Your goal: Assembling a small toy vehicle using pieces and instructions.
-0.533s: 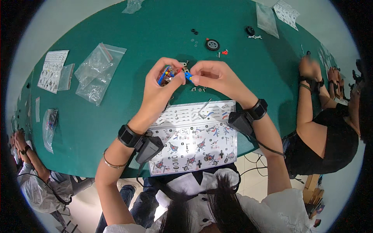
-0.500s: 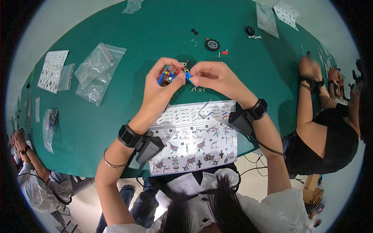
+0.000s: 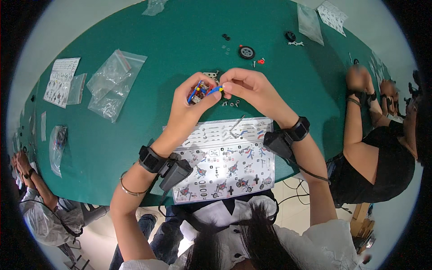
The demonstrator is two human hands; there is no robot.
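Left hand (image 3: 189, 109) slid toward 4 o'clock, fingers closed round toy (image 3: 197, 93) (likely light, stiff; hold its edges), 11 o'clock of sheet (image 3: 225, 164). Right hand (image 3: 249, 87): fingers pinching a blue strip (image 3: 215, 90).

My left hand (image 3: 190, 107) has shifted slightly rightward and closer to my body, bringing the small red, blue and metal model assembly (image 3: 198, 92) along. The narrow blue plastic strip with a yellow dot (image 3: 215, 90), steeply slanted half a second ago, now lies nearer level, rising gently toward my right hand (image 3: 252, 88), whose thumb has moved farther from me. More of the pale metal plate (image 3: 208, 75) shows beyond my left fingers.
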